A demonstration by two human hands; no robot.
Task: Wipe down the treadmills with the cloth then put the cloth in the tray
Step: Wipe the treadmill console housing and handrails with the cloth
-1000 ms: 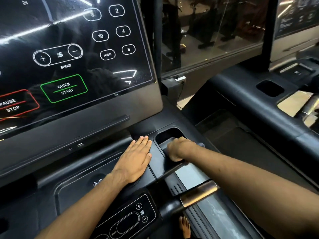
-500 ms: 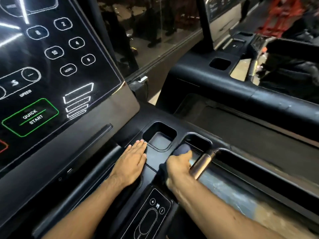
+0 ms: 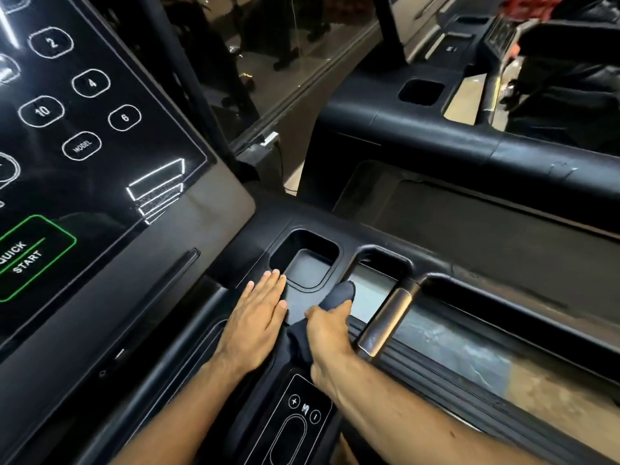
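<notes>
I judge the wiping still underway: my right hand (image 3: 327, 333) clutches the dark cloth (image 3: 339, 294) against the treadmill console (image 3: 385, 236) beside the square tray (image 3: 330, 250), my left hand (image 3: 256, 322) lies flat and released, and stowing the cloth remains.

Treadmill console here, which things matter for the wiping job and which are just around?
Job: dark cloth under right hand; left hand flat on console; tray pocket.
Around: touchscreen; metal handlebar grip; neighbouring treadmill.
</notes>
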